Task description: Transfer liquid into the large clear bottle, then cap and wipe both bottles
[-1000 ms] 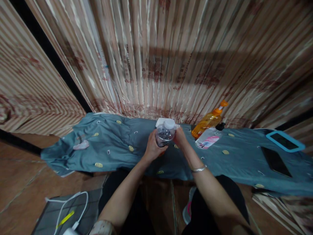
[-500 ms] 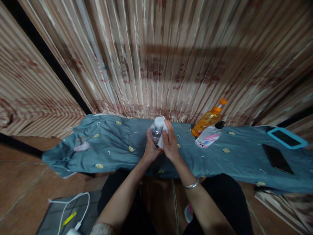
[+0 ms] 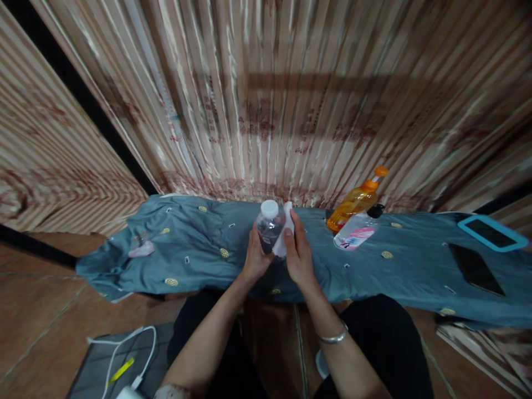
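While the left hand (image 3: 258, 259) wraps the upright clear bottle (image 3: 269, 227) from below, its white cap topmost, the right hand (image 3: 297, 255) presses a white cloth (image 3: 285, 237) flat against the bottle's right side.

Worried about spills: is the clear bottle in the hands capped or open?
Capped. The clear bottle stands upright in the left hand with its white cap on; the right hand presses a white cloth against it.
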The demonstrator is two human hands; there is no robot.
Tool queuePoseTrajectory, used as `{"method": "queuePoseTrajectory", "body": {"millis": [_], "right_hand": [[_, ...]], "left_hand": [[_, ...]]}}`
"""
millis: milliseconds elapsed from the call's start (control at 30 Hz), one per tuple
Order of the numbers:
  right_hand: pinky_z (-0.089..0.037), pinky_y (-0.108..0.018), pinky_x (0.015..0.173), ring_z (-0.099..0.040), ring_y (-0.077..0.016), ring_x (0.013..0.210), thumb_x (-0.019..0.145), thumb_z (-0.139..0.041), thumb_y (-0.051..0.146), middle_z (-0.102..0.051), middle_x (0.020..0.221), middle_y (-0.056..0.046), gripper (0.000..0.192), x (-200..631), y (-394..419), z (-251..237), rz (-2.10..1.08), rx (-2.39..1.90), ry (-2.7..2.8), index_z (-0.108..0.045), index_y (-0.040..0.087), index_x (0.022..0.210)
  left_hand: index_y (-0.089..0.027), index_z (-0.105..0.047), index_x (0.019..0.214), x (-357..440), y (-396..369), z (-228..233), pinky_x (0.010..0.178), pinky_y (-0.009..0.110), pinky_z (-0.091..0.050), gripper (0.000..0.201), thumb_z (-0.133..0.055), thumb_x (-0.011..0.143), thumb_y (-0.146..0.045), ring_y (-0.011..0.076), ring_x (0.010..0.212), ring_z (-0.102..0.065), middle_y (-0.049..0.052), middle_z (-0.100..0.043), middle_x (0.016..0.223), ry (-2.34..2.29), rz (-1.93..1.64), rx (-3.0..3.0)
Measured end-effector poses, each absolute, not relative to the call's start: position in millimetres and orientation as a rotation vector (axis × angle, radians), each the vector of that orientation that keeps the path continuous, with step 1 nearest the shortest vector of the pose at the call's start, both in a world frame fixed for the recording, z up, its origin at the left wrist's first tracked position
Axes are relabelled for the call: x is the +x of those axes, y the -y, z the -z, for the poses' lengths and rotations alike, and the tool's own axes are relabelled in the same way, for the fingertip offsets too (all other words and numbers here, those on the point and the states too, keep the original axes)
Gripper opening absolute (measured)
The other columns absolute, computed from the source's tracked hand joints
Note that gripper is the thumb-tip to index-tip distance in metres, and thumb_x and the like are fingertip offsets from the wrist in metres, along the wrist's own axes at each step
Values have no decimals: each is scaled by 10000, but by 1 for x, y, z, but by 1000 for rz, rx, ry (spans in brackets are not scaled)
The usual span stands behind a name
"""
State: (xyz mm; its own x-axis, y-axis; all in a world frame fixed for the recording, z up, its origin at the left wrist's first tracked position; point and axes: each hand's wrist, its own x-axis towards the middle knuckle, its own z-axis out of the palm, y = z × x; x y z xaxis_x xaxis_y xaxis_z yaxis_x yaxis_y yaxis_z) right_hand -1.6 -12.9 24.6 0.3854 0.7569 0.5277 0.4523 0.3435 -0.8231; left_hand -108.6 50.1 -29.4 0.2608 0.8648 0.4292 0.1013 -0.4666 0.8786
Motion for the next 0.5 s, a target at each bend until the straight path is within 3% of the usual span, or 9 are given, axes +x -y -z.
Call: {"method": "queuePoseTrajectory", "body": {"millis": [100,233,400,500], "right_hand": [[-194,-439,1192,-225,-186,1440,1019,-314,414,-280,1544,-75,524,-8,11,-32,-113,-1271,1372,-318,199,1496],[-224,-437,1180,-271,-208,1424,994,-312,517,-263,1545,-126,664,-11,11,17,-350,-1338,1181,-213,134,1527],[-322,-515,1113,-460,-301,1298,908,-305,704,-482,1383,-198,832,-2,22,65,-616,-1412,998,-399,67,1435],[-300,-493,1133,-421,-282,1334,910,-350,687,-458,1421,-157,779,2,27,47,-594,-1418,982,-420,116,1434]], "left_hand": [[-147,-373,1395,-105,-46,24,1034,483,-451,814,-737,672,-232,315,1208,-533,177,-519,1317,-919,-1253,1760],[-150,-304,1432,-107,-47,21,1035,469,-460,934,-776,632,-247,311,1203,-554,169,-536,1328,-899,-1165,1747],[-142,-220,1477,-113,-52,27,1114,494,-383,959,-721,661,-184,320,1276,-523,169,-524,1380,-904,-1036,1814],[-176,-221,1481,-113,-52,31,1138,499,-353,905,-697,713,-196,307,1305,-502,151,-497,1423,-869,-1034,1791]]}}
